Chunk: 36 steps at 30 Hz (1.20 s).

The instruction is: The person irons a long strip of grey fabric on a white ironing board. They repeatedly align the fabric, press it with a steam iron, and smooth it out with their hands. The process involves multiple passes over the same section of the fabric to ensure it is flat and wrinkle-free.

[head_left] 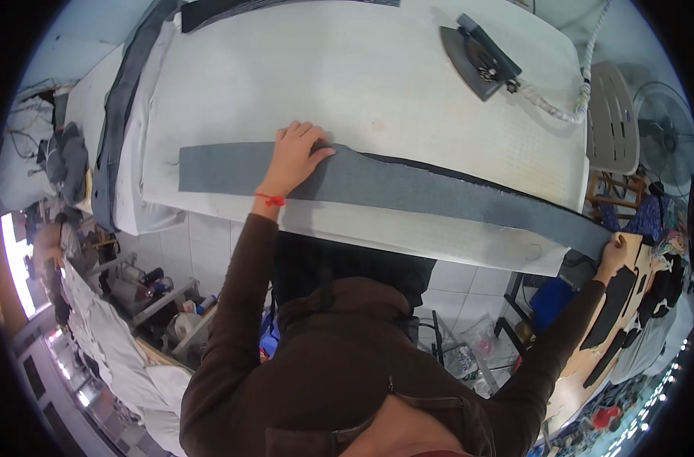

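Observation:
A long blue-grey fabric strip (408, 186) lies along the near side of a white padded ironing table (286, 84), with a darker layer showing along its upper edge. My left hand (295, 156), a red string at its wrist, is closed on the strip's upper edge, fingers bent and thumb to the right; the cloth bulges slightly beside the thumb. Out at the table's right corner, my right hand (612, 257) pinches the strip's far right end, which hangs past the edge. Both sleeves are dark brown.
An iron (480, 61) rests at the back right, its wrapped hose (564, 114) running off the table. Dark fabric (286, 11) lies at the back edge, and more drapes over the left side. A plastic chair (614, 118), a fan (663, 126) and a wooden board with dark pieces stand right.

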Each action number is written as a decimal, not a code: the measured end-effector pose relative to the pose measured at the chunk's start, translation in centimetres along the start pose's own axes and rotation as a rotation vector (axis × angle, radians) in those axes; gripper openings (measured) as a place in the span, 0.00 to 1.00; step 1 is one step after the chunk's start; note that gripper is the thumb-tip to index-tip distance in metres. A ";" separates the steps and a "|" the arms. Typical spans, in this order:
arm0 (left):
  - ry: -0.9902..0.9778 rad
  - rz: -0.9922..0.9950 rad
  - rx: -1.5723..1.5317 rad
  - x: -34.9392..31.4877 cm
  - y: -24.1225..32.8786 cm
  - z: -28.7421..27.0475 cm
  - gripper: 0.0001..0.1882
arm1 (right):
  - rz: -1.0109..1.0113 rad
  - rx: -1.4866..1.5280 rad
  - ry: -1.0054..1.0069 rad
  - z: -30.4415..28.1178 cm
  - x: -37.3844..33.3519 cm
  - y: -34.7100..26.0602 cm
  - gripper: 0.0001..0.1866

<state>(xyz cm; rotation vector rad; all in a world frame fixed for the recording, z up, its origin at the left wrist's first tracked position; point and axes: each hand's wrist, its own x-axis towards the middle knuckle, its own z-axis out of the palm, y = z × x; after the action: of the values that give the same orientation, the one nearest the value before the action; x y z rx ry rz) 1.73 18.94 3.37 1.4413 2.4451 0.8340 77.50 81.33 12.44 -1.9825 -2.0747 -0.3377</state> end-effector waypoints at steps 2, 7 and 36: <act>0.090 -0.031 0.198 -1.6 -0.7 -1.8 0.23 | -0.106 -0.032 0.034 4.7 -4.9 -8.4 0.33; 0.506 -0.532 0.752 -11.7 -16.1 -9.6 0.36 | -0.750 0.604 -0.079 0.3 -28.8 -37.7 0.30; -0.047 -0.088 -0.056 -2.6 -6.2 -6.8 0.17 | -0.883 0.548 0.020 -3.7 -12.5 -62.1 0.24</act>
<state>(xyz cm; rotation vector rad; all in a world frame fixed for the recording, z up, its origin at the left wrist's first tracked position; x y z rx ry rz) -4.46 11.87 5.28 1.3095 2.4113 0.8327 16.05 65.40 12.12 -0.6991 -2.5513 0.0715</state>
